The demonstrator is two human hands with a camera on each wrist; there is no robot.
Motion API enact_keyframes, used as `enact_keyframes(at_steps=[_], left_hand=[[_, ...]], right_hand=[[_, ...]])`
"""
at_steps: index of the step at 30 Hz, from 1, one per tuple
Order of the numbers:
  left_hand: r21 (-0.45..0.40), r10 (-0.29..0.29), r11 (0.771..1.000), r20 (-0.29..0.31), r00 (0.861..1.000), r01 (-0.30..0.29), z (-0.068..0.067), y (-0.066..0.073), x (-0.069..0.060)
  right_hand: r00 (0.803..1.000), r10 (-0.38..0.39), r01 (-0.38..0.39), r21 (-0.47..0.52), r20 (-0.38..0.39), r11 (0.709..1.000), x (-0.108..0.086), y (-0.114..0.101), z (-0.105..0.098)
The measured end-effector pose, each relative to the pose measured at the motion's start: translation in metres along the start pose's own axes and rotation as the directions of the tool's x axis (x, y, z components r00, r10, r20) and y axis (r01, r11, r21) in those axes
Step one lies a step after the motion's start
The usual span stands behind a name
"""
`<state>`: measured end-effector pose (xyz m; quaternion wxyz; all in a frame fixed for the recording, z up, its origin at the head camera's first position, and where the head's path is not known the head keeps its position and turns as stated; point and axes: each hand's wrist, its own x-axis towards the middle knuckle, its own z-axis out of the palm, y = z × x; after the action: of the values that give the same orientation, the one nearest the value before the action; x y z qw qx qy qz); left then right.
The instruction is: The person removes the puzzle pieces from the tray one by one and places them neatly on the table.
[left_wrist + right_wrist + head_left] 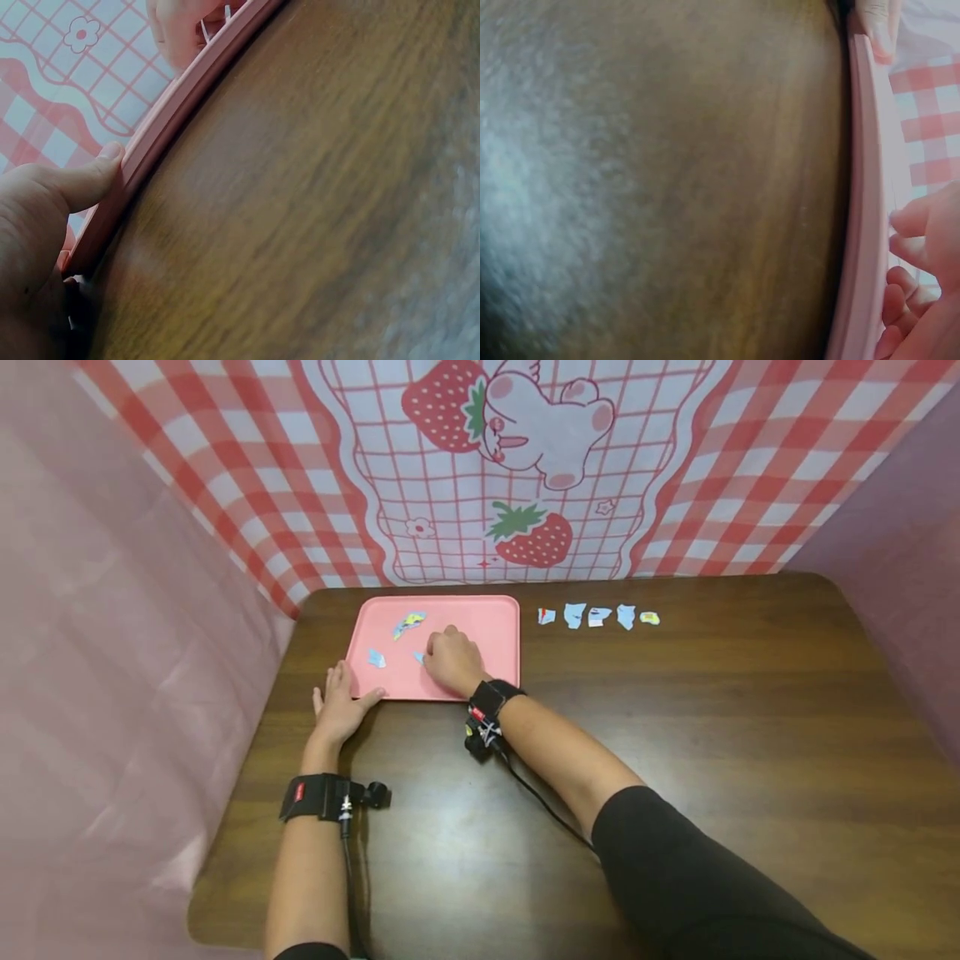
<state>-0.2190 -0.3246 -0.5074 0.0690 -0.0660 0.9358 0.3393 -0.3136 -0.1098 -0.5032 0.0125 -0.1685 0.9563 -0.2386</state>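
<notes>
Pink tray [495,618], one: lay at the far left of the desk [712,735]. Left hand [339,708]: rested at the tray's near left corner, thumb against the near rim, grip relaxed. Right hand [454,662]: over the tray, fingers curled; whether its grip pinched the small blue scrap [417,657] at its left could not be told. Also on the tray: one blue-and-yellow scrap [408,624], farther off; one pale blue scrap [377,658], towards the left. Row of five scraps [598,615]: on the desk, right of the tray.
</notes>
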Motion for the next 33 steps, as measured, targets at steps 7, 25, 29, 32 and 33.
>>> enact_keyframes(at_steps=[7, 25, 29, 32, 33], left_hand=[[0.015, 0.000, 1.000, -0.001, 1.000, 0.000, 0.000, -0.001, 0.000], [0.011, 0.011, 1.000, 0.015, 1.000, -0.011, 0.000, 0.000, 0.000], [0.008, 0.018, 1.000, 0.019, 1.000, -0.018, 0.000, 0.001, -0.001], [0.015, 0.017, 1.000, 0.020, 1.000, -0.017, -0.001, 0.000, 0.000], [0.020, 0.016, 1.000, 0.019, 1.000, -0.016, -0.001, 0.000, 0.000]], right_hand=[[0.999, -0.033, 0.034, -0.042, 0.036, 0.999, -0.001, -0.004, 0.006], [0.991, -0.109, 0.096, 0.161, 0.075, 0.982, -0.009, 0.001, -0.008], [0.993, -0.117, 0.106, 0.268, 0.023, 0.958, -0.012, 0.008, -0.017], [0.994, -0.105, 0.106, 0.354, -0.023, 0.929, -0.014, 0.014, -0.024], [0.995, -0.095, 0.101, 0.384, -0.036, 0.918, -0.014, 0.016, -0.025]])
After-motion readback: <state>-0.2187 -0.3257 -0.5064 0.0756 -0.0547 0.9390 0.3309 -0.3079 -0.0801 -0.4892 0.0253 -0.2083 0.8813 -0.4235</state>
